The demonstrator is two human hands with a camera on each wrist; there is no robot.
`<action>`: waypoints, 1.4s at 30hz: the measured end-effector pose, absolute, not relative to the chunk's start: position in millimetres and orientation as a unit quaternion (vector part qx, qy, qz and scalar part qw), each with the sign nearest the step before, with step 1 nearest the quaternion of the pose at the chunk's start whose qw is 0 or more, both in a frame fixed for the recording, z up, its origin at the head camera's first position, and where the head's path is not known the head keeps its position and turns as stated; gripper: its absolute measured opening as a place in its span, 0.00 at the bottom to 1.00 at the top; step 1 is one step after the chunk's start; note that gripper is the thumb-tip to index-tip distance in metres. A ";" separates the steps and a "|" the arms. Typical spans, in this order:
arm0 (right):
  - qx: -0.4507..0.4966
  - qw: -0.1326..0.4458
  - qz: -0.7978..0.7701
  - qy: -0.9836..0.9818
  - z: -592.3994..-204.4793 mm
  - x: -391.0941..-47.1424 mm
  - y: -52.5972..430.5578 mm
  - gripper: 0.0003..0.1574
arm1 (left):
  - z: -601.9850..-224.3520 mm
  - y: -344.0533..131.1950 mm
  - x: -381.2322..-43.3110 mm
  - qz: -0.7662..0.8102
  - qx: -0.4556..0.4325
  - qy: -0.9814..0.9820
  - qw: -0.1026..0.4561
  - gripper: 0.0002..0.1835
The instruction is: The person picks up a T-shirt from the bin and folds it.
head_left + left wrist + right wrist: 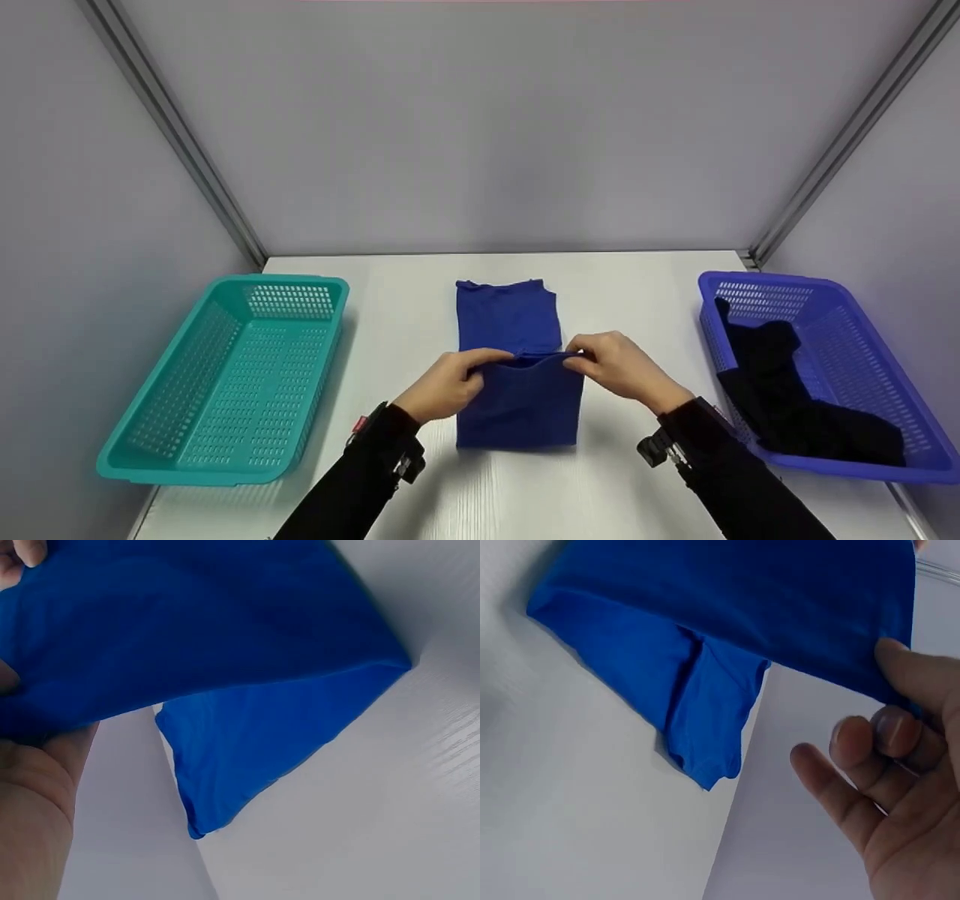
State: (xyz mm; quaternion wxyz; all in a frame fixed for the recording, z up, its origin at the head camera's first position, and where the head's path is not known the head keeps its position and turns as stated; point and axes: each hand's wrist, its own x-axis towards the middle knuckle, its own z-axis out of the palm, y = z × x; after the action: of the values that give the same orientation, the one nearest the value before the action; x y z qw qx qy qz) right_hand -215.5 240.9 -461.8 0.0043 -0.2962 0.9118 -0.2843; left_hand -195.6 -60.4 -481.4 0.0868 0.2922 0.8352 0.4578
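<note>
A blue T-shirt, folded into a narrow strip, is in the middle of the white table. Its near part is raised off the table, with a curved neckline along the upper edge, while the far part lies flat. My left hand pinches the left end of that raised edge. At the opposite end, my right hand pinches the corner between thumb and fingers. The right wrist view shows the thumb over the cloth and the other fingers loosely bent. In the left wrist view the cloth hides most of the left fingers.
On the left stands a teal plastic basket with nothing seen inside. A purple-blue basket on the right holds black cloth. Grey panels enclose the table at the back and both sides.
</note>
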 end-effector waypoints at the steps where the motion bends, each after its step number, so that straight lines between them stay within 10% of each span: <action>1: -0.292 0.000 -0.280 0.915 -462.8 -217.8 239.7 0.05 | -482.8 -60.0 -197.7 0.461 0.289 0.835 0.082 0.27; 42: -0.248 -0.053 -0.171 0.952 -515.2 -249.1 232.2 0.13 | -523.6 -77.5 -227.2 0.238 0.237 0.941 -0.030 0.28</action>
State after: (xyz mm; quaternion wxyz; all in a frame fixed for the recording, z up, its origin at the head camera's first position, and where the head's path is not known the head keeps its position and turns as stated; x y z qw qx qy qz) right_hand -249.1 232.2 -515.2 -0.0530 -0.2478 0.9522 -0.1708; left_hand -227.2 -77.5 -523.6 -0.0303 0.2371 0.9414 0.2381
